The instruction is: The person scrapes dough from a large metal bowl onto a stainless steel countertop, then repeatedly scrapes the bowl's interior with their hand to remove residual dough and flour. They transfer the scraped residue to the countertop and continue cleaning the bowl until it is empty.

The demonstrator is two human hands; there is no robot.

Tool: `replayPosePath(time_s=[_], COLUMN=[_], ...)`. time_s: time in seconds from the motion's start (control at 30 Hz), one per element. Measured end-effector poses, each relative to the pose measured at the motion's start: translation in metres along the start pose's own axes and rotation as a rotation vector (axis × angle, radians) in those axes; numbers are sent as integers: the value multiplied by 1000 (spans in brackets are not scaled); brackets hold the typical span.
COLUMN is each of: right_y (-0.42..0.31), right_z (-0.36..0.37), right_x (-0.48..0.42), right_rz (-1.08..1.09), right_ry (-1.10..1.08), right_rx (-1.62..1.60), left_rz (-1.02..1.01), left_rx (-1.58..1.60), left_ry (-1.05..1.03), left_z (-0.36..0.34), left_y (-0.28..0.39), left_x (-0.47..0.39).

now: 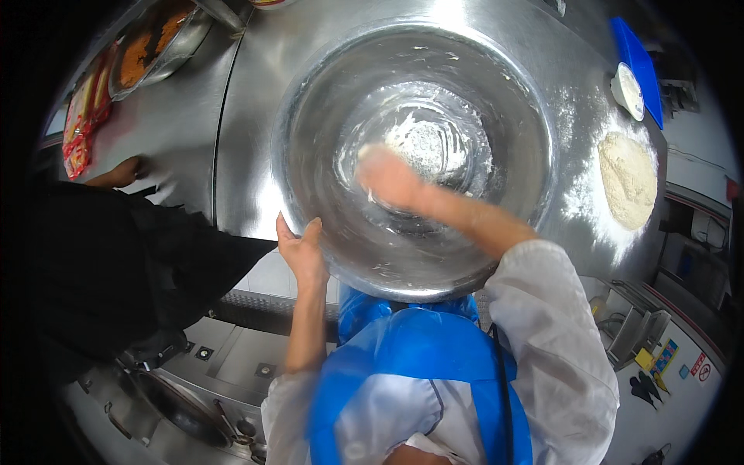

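Note:
A large stainless-steel mixing bowl [511, 99] stands on the steel table in front of me, close to my blue apron. My left hand [303, 256] grips its near-left rim, the thumb over the edge and a finger along the outside. Inside, my right hand [392, 179] is blurred by motion, low in the bowl and left of its middle. Whether its fingers are closed on something is hidden by the blur. White, pasty residue [427, 142] coats the bottom in streaks, and small pale bits cling to the walls.
To the right, a dough-like mound [628, 180] lies in scattered flour, near a white bowl of powder [628, 93] and a blue tray [636, 70]. A steel bowl of orange-brown food [154, 46] and red packets [87, 116] sit far left. A person in black [116, 261] stands at my left.

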State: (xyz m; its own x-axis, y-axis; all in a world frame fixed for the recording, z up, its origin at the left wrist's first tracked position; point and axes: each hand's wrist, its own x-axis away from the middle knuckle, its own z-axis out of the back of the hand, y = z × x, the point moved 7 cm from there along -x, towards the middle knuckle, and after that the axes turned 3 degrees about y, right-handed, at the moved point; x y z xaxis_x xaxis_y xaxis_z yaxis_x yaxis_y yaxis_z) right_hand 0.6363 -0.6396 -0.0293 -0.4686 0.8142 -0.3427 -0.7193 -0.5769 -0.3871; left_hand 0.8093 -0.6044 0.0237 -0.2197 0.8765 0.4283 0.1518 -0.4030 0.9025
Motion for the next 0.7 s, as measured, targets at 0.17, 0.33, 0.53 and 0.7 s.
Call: replayPosePath(time_s=[0.17,0.33,0.53,0.7], right_y=[127,56,64,142], right_z=[22,-2,5,48], right_x=[-1,20,47,32], right_rz=[-534,-451,-479,-750], right_ry=[-229,-146,-383,-240], right_rx=[310,196,25,158], left_rz=[-4,3,-3,-10], left_rx=[65,52,72,41], left_ry=[-9,-4,12,-1], left_z=[1,-9,-4,-9], left_y=[-3,3,0,-1], left_x=[1,0,4,3])
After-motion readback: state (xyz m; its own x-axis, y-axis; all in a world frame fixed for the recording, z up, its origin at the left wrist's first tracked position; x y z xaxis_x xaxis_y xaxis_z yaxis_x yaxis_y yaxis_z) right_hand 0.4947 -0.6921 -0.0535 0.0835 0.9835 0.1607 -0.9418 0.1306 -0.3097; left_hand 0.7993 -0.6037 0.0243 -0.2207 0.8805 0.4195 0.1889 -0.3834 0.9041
